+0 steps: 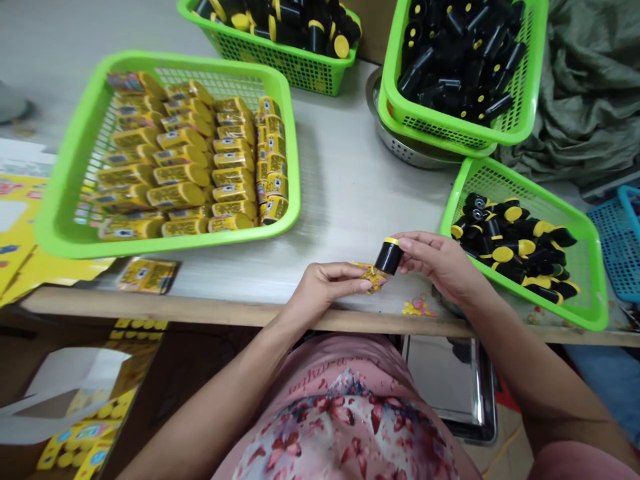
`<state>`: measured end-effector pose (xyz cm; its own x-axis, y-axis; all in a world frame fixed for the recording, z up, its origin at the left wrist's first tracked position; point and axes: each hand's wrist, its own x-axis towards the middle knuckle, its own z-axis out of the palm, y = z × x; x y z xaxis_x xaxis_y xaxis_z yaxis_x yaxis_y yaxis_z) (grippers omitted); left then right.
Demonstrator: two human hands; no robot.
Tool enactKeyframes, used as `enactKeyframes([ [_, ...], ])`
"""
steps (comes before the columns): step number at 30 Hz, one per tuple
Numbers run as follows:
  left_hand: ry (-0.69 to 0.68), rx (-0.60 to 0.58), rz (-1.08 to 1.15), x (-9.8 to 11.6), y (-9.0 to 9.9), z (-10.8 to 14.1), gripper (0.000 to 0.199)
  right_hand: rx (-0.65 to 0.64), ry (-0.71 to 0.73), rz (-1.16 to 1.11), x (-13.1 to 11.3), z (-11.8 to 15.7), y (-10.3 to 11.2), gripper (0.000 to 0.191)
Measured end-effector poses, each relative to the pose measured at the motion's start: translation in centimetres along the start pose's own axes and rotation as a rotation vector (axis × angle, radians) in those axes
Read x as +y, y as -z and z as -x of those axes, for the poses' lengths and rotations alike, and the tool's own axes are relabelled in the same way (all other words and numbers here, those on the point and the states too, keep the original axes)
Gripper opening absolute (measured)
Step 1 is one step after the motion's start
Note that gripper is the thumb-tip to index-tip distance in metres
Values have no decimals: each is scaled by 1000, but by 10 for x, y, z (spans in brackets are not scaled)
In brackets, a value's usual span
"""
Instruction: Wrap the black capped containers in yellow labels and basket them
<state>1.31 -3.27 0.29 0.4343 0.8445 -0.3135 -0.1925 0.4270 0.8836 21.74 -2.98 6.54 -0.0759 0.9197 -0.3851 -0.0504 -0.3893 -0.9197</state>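
Note:
Between the fingers of my right hand is a small black cylinder with a yellow cap, tilted slightly. Its lower end meets a yellow printed wrapper, which my left hand pinches between thumb and fingers. Whether the cylinder's end is inside the wrapper or only against it, I cannot tell. Just right of the wrapper, small yellow and pink pieces lie on the table near its front edge. A flat stack of yellow wrappers rests on the table to the left.
At left, a green basket holds rows of yellow wrapped cylinders. Another green basket with black-and-yellow cylinders sits right of my hands. Two more filled baskets stand behind, one on a metal colander. A wooden edge runs along the table's front.

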Motion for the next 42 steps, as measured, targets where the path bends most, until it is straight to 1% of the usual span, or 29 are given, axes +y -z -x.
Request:
enactKeyframes([
  [4, 4, 6, 46, -4, 2, -1, 16, 56, 58, 62, 5, -1, 0, 35],
  [7, 9, 10, 69, -7, 3, -4, 17, 75, 93, 81, 9, -2, -1, 36],
  [11, -10, 76, 80, -9, 3, -7, 16, 93, 125, 85, 13, -4, -4, 39],
  [13, -34, 109, 76, -7, 2, -6, 14, 92, 117, 59, 14, -5, -5, 40],
  [17, -119, 123, -15, -1, -2, -2, 10, 65, 29, 9, 16, -8, -3, 41],
  [20, -150, 144, -47, 2, -4, -1, 8, 72, 4, -3, 18, -8, -3, 44],
  [24, -106, 159, -20, 2, -3, -3, 11, 71, 17, -22, 20, -8, -6, 45],
  [27, -68, 149, 56, -3, -2, -7, 16, 74, 30, -33, 22, -8, -10, 44],
  [31, -39, 150, 145, -5, -1, -11, 26, 109, 64, -28, 26, -9, -15, 42],
  [34, -33, 151, 127, -4, -2, -10, 28, 108, 82, -17, 28, -9, -18, 41],
  [38, -38, 141, 86, -2, -2, -7, 27, 138, 119, 53, 28, -9, -19, 45],
  [42, -54, 151, 105, -2, -4, -7, 29, 153, 160, 123, 31, -7, -22, 46],
])
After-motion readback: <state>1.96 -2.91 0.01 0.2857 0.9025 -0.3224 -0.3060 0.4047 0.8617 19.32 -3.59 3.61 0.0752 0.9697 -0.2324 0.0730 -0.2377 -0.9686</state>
